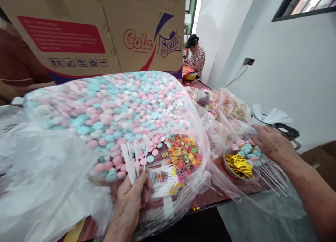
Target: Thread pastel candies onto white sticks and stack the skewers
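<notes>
Upright in my left hand (133,196) are several thin white sticks (128,161), gripped between thumb and fingers. Behind them lies a big clear plastic bag of pink, blue and white candies (118,109). Colourful ring-shaped cereal (183,152) sits near its front right, beside a printed white packet (162,180). My right hand (275,142) is stretched out to the right, its fingers closed at the edge of a clear plastic bag (245,130). Below it are candies on white sticks (252,152) and a round tub of gold twist ties (238,165). The right fingertips are partly blurred.
A large cardboard carton (147,32) stands behind the candies. White plastic sheeting (39,186) covers the left side. More bagged sweets (223,102) lie at the back right. Another person (195,56) works at the far end; a sleeve (21,56) shows at left.
</notes>
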Available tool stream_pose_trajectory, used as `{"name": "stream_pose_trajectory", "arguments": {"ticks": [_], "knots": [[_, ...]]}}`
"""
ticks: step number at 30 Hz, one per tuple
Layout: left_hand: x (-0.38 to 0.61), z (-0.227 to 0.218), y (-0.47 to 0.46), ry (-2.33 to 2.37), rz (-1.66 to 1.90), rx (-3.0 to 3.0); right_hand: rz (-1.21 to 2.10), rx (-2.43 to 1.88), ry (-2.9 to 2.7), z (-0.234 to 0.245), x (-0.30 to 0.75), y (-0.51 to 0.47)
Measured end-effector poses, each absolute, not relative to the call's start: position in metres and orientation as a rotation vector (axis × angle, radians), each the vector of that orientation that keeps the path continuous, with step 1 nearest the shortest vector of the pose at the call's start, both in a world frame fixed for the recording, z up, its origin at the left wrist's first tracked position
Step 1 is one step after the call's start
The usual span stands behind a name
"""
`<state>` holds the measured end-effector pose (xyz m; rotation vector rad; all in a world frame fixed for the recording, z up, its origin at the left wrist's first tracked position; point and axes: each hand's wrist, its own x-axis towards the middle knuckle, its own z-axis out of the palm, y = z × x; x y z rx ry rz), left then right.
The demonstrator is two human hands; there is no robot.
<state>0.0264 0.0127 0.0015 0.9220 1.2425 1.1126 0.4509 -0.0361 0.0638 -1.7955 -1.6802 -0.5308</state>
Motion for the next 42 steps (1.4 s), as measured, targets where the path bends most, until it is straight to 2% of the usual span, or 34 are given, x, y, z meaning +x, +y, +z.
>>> {"name": "stream_pose_trajectory", "arguments": {"ticks": [4,9,13,17,24,29,34,42], "knots": [[0.027,-0.003,0.011,1.268,1.151,0.884,-0.526,-1.589,-1.81,0.063,0.372,-0.004],[0.021,-0.006,0.008,1.289,1.215,0.854,0.094,-1.398,-2.152,0.038,0.247,0.047],[0.015,-0.011,0.005,1.243,1.231,0.885,0.14,-1.505,-2.309,0.02,0.195,0.083],[0.012,-0.017,0.005,1.232,1.233,0.898,0.071,-1.615,-2.421,0.009,0.185,0.103],[0.017,-0.012,0.003,1.244,1.2,0.929,0.187,-1.327,-2.553,-0.013,0.204,0.092],[0.017,-0.016,0.004,1.252,1.196,0.945,0.131,-1.497,-2.319,0.0,0.203,0.083],[0.017,-0.018,0.005,1.217,1.211,0.931,0.05,-1.604,-2.313,0.003,0.183,0.077],[0.018,-0.012,0.005,1.218,1.22,0.875,0.359,-1.423,-2.297,-0.015,0.176,0.062]]}}
